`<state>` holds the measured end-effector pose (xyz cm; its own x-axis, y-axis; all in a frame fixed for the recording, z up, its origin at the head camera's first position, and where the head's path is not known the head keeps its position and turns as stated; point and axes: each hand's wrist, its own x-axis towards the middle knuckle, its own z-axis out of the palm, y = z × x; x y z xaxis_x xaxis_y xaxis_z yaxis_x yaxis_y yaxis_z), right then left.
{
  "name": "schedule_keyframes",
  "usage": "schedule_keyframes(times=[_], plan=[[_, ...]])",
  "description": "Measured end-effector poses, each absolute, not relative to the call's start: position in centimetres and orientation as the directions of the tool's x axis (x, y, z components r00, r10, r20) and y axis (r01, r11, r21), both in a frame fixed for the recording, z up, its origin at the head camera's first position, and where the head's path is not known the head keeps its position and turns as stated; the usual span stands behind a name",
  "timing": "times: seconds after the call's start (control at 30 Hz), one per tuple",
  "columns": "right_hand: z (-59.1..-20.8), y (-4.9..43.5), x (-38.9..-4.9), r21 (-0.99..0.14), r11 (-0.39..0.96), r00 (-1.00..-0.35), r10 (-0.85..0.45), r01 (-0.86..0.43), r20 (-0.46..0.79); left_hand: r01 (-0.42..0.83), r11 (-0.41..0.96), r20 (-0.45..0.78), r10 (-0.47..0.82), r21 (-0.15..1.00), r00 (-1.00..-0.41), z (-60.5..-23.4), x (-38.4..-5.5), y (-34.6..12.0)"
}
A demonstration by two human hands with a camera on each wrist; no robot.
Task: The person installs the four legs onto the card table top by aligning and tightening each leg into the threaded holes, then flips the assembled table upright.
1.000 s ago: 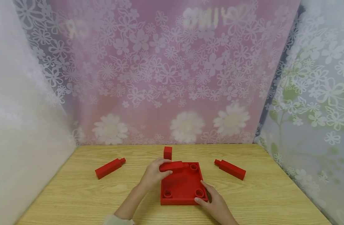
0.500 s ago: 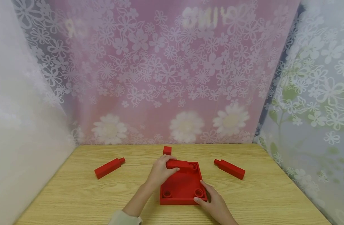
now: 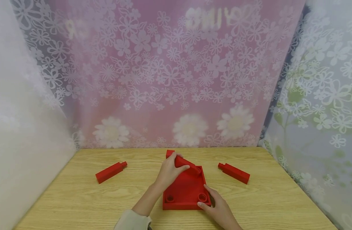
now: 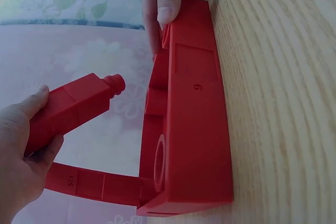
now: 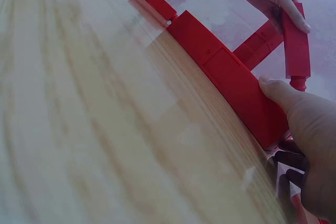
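A shallow red square tray-like piece rests on the table, with round sockets in its corners. My left hand grips a red square leg over the tray's far side. The leg slants, its threaded end pointing down toward the far right socket and apart from it in the left wrist view. Another red leg stands upright in the far left corner, partly hidden behind my left hand in the head view. My right hand grips the near right corner, thumb on the front wall.
One loose red leg lies on the wooden table to the left. A second loose leg lies to the right. Flowered curtains hang at the back and the sides.
My left hand has moved right with the leg and tilted it from nearly level to sloping down, threaded end lowest. My right hand stays on the tray's corner.
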<state>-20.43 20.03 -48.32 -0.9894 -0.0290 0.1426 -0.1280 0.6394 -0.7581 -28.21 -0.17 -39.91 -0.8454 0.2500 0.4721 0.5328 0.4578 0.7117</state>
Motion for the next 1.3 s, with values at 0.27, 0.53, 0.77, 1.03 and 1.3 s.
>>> schedule_keyframes(times=[0.27, 0.53, 0.77, 1.03, 1.3], plan=[[-48.2, 20.0, -20.3, -0.758, 0.639, -0.989, -0.028, -0.127, 0.142, 0.543, 0.454, 0.499, 0.225, 0.706, -0.837, -39.1, -28.6, 0.7], [-48.5, 20.2, -20.5, -0.750, 0.649, -0.989, -0.025, -0.129, 0.149, 0.516, 0.430, 0.479, 0.200, 0.741, -0.855, -38.2, -29.2, 1.3], [-48.6, 20.1, -20.6, -0.755, 0.648, -0.992, -0.016, -0.103, 0.121, 0.551, 0.442, 0.499, 0.238, 0.708, -0.833, -37.5, -30.0, 2.1], [-48.5, 20.1, -20.6, -0.754, 0.650, -0.994, -0.017, -0.093, 0.109, 0.517, 0.418, 0.452, 0.251, 0.747, -0.856, -37.0, -30.9, 3.4], [-48.7, 20.1, -20.8, -0.759, 0.644, -0.993, -0.015, -0.100, 0.118, 0.509, 0.455, 0.437, 0.261, 0.731, -0.861, -37.6, -31.3, 4.5]])
